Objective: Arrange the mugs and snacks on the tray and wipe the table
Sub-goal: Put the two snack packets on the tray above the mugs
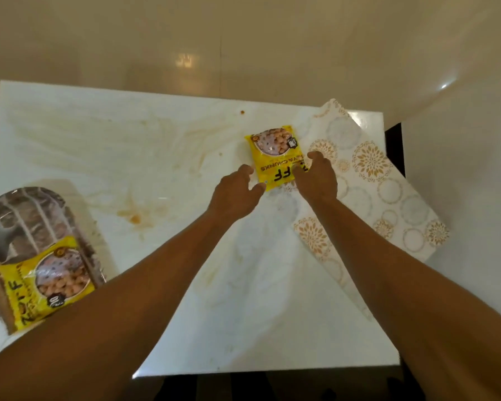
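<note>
A yellow snack packet (pixel 274 149) lies on the white table (pixel 128 140), right of centre, partly on a patterned cloth (pixel 373 180). My right hand (pixel 315 176) grips the packet's near right corner with curled fingers. My left hand (pixel 236 192) touches its near left corner, thumb and fingers curled at the edge. At the near left, a second yellow snack packet (pixel 45 282) lies on a tray (pixel 0 290) beside a clear bag of dark biscuits (pixel 26 215). No mug is clearly visible.
Brownish stains and crumbs (pixel 135 218) mark the table's middle and far side. The patterned cloth hangs over the table's right edge. Beyond the table is a shiny tiled floor (pixel 243 39).
</note>
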